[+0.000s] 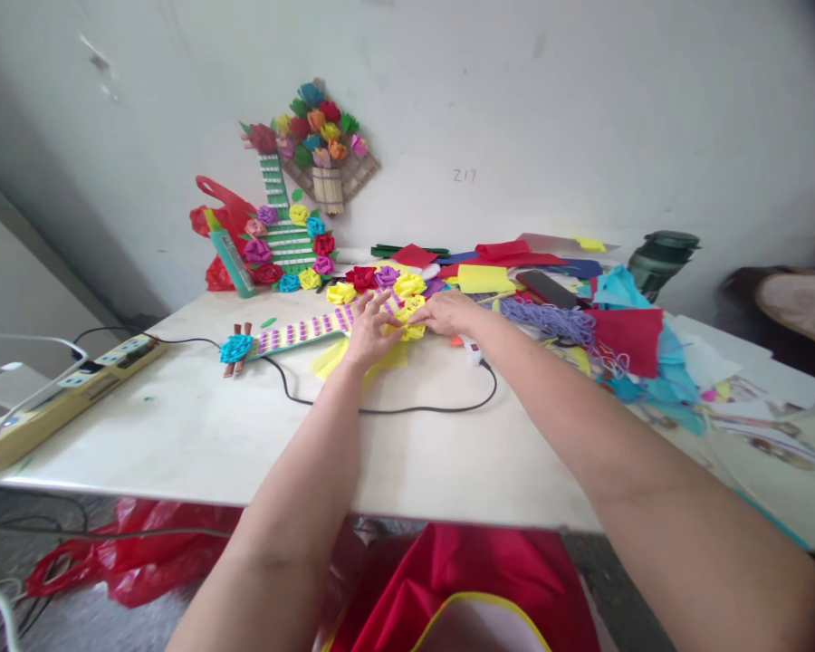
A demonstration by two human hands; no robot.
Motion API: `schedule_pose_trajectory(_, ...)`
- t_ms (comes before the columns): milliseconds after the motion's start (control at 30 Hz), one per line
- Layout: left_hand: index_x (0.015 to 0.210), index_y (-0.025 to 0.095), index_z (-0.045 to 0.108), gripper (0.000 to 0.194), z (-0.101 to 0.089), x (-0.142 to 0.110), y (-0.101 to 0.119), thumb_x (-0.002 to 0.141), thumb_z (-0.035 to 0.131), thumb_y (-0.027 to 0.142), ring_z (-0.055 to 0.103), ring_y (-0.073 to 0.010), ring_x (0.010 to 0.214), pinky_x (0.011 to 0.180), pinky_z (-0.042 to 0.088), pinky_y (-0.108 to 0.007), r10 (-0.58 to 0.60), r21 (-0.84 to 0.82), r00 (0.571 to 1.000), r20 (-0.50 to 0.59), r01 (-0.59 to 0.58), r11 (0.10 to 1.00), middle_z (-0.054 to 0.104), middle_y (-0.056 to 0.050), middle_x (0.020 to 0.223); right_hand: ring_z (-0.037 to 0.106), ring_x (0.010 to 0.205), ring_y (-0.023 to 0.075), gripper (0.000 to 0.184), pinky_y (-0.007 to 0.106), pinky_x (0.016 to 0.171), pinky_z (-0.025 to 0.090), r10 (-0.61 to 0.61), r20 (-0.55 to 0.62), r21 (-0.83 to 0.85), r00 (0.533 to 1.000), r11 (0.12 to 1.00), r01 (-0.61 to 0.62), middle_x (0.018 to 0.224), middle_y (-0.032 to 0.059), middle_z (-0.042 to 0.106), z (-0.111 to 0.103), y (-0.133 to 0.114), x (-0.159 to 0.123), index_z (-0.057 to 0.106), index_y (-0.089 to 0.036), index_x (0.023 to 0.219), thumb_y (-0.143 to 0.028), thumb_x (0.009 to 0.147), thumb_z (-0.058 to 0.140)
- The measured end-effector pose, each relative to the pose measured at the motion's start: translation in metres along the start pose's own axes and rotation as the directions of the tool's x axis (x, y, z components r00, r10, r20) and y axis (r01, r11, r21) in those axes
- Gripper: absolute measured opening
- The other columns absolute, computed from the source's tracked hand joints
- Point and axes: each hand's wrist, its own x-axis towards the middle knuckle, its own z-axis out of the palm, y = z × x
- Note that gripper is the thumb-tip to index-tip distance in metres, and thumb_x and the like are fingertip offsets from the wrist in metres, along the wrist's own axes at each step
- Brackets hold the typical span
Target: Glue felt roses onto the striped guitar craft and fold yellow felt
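Observation:
A guitar-shaped craft lies flat on the table, its neck (302,333) dotted with purple on yellow and a blue paper rose (235,348) at its head. Red, purple and yellow paper flowers (361,277) edge its body. My left hand (372,333) rests on the body, fingers stretched and apart. From the right, my right hand (445,313) touches a yellow paper flower (413,317) with its fingers pressed together; the fingertips are partly lost against the yellow. Yellow crepe paper (384,360) lies under my left hand and wrist.
A finished flowered guitar (291,244) and a glue bottle (231,258) stand at the back left. A black cord (407,410) crosses the table near a white plug (474,351). Purple yarn (550,321), paper scraps and a dark bottle (662,263) crowd the right. A power strip (101,389) lies left.

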Motion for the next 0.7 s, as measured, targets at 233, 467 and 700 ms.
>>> schedule_pose_trajectory(233,0.074,0.022,0.068,0.008,0.0005,0.0009,-0.0007,0.068,0.069,0.028,0.032,-0.028,0.128,0.108,0.027,-0.047,0.025,0.002,1.0,0.017,-0.025,1.0,0.051,-0.002,0.132,0.06,0.102,0.0214,0.034,0.029,0.08,0.043,-0.007,0.013,0.068,1.0,0.998,0.006,0.112,0.0004,0.067,0.0018,0.0026,0.0019,0.062,-0.037,0.117,-0.035,0.088,0.044)
schedule_pose_trajectory(467,0.073,0.021,0.068,0.005,-0.001,0.0019,0.0029,0.07,0.067,0.025,0.033,-0.0282,0.127,0.107,0.029,-0.048,0.026,0.005,1.0,0.01,-0.026,1.0,0.052,-0.003,0.131,0.06,0.1,0.0208,0.037,0.029,0.079,0.042,0.009,0.005,0.083,1.0,0.996,-0.009,0.115,0.0008,0.065,0.0007,0.0022,0.0001,0.059,-0.036,0.121,-0.037,0.086,0.048)
schedule_pose_trajectory(700,0.073,0.021,0.068,0.005,0.001,0.0037,0.0014,0.07,0.067,0.024,0.034,-0.0278,0.127,0.107,0.029,-0.046,0.015,-0.001,1.0,-0.01,-0.015,1.0,0.053,-0.003,0.13,0.059,0.096,0.0198,0.034,0.028,0.073,0.039,-0.07,-0.102,-0.027,0.992,0.997,0.068,0.111,0.0025,0.065,0.0049,0.0037,-0.0022,0.061,-0.035,0.118,-0.033,0.088,0.045)
